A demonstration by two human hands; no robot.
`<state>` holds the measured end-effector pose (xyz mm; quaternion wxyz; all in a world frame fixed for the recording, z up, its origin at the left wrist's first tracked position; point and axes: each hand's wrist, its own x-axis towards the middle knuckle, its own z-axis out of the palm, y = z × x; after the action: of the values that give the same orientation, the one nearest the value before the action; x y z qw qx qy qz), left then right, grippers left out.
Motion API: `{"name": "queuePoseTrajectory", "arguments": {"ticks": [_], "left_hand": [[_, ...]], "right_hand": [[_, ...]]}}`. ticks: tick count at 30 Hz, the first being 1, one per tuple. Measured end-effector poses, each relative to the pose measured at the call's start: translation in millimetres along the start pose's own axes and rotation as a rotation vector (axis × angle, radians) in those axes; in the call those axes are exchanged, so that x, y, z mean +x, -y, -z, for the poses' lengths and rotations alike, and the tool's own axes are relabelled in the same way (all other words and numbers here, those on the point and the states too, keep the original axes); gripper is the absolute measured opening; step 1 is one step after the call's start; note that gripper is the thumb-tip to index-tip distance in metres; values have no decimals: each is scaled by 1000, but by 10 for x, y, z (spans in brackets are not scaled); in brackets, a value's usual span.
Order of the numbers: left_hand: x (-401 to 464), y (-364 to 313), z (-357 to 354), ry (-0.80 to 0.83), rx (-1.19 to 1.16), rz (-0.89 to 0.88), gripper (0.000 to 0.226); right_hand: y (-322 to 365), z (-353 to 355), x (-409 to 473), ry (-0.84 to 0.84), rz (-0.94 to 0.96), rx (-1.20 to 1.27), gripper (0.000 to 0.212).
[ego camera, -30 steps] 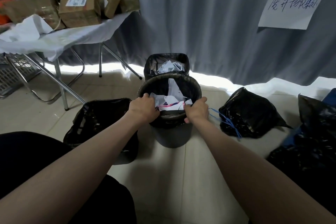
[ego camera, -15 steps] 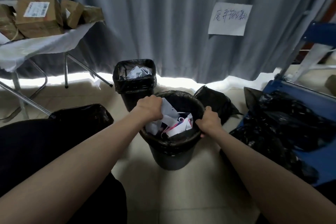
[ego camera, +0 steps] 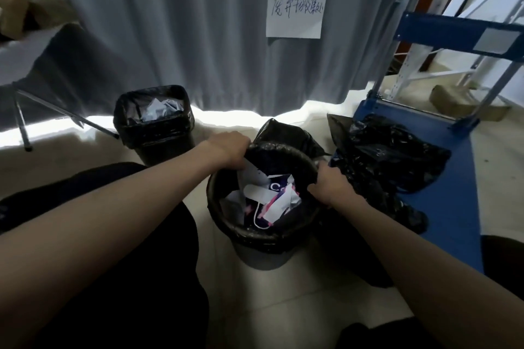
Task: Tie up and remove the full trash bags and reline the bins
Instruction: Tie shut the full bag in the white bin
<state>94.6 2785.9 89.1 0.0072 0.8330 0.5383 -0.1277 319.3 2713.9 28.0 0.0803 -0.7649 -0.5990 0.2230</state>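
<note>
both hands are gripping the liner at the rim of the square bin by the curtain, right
Not quite. The head view shows the left hand and right hand gripping the liner at the rim of the round bin nearest the person. The square bin by the curtain is untouched.

We see one paper sign (ego camera: 296, 12) taped to the grey curtain (ego camera: 175, 22) — handwritten Chinese characters, perhaps "废弃物收集处". On packaging (ego camera: 279, 185) in the round bin (ego camera: 255, 238) — a white "C", maybe.
</note>
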Motion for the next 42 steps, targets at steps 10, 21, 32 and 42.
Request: {"name": "queuePoseTrajectory", "arguments": {"ticks": [10, 21, 32, 42], "left_hand": [[405, 241, -344, -100, -105, 55, 34], [465, 171, -382, -267, -142, 26, 19], [326, 227, -319, -285, -136, 6, 11], [273, 179, -362, -243, -86, -25, 28]], "right_hand": [[188, 38, 302, -215, 78, 35, 33], [480, -97, 571, -313, 182, -183, 16], [527, -39, 476, -363, 314, -80, 13], [515, -31, 476, -325, 365, -57, 16]]}}
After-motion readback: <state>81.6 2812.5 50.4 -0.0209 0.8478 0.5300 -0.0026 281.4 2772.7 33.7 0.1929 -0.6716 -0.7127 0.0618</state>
